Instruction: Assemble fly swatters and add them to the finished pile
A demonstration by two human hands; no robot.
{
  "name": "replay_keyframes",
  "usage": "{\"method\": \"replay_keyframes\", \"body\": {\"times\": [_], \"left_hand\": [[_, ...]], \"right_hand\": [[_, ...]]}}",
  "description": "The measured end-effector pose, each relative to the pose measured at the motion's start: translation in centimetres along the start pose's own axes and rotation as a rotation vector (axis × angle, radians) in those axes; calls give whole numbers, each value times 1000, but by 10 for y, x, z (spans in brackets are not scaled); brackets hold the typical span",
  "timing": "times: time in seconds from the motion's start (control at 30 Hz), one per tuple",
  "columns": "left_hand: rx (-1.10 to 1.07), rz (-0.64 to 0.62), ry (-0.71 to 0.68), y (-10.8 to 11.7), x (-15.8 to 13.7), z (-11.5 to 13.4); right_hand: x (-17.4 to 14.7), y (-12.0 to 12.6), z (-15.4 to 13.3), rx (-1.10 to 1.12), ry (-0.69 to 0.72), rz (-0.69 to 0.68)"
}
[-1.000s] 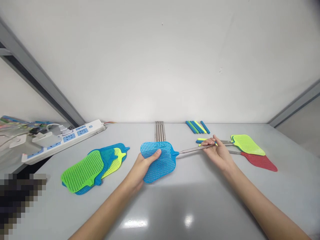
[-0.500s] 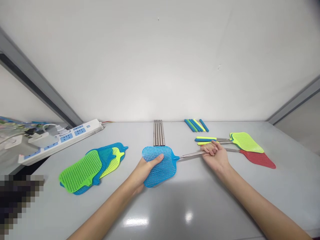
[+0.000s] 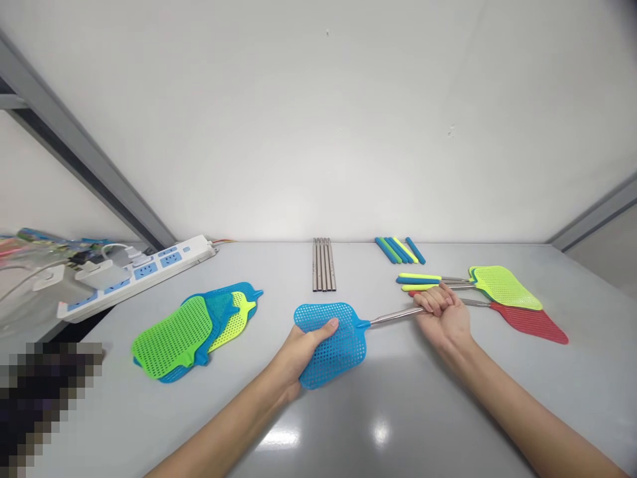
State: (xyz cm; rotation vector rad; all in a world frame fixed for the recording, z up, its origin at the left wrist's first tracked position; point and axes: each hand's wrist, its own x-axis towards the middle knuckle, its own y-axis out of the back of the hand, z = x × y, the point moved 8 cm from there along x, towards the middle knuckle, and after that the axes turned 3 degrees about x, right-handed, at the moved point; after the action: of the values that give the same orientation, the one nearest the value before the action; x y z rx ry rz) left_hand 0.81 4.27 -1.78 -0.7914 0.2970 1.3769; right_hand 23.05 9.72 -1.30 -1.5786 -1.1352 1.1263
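A blue perforated fly swatter head is pinched in my left hand, thumb on top and fingers underneath. From its neck a metal rod runs to my right hand, whose curled fingers close around the rod's other end. Just beyond my right hand lie swatters with rods and handles fitted: a yellow-green swatter on top, partly covering a red swatter. Their foam-like handles point left, and the red one's handle is mostly hidden behind my right hand.
Several loose metal rods lie side by side near the wall. Right of them are several coloured handles. Overlapping loose swatter heads in green, blue and yellow lie at left. Behind them sits a power strip with plugs and adapters.
The view has shifted a little to the left, so the table items appear farther right. Both hands keep their hold, and the blue swatter is slightly nearer me, apart from the loose rods.
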Motion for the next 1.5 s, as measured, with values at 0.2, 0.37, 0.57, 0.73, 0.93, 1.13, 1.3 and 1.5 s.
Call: {"method": "replay_keyframes", "body": {"times": [0.2, 0.37, 0.57, 0.73, 0.93, 1.13, 1.3, 1.5], "left_hand": [[13, -22, 52, 2, 3, -3], [18, -5, 65, 4, 2, -4], [20, -62, 76, 4, 3, 2], [0, -132, 40, 1, 5, 6], [16, -142, 6, 1, 7, 8], [32, -114, -10, 1, 8, 9], [-18, -143, 26, 1, 11, 6], [-134, -214, 22, 2, 19, 10]], "right_hand": [[-3, -2, 5, -6, 12, 21], [-5, -4, 3, -5, 10, 21], [-6, -6, 4, -29, -7, 36], [-5, -10, 3, -64, -28, -16], [-4, -9, 0, -109, -14, -42], [0, -4, 2, -76, -55, 4], [1, 0, 5, -26, -93, 50], [1, 2, 7, -80, -96, 39]]}}
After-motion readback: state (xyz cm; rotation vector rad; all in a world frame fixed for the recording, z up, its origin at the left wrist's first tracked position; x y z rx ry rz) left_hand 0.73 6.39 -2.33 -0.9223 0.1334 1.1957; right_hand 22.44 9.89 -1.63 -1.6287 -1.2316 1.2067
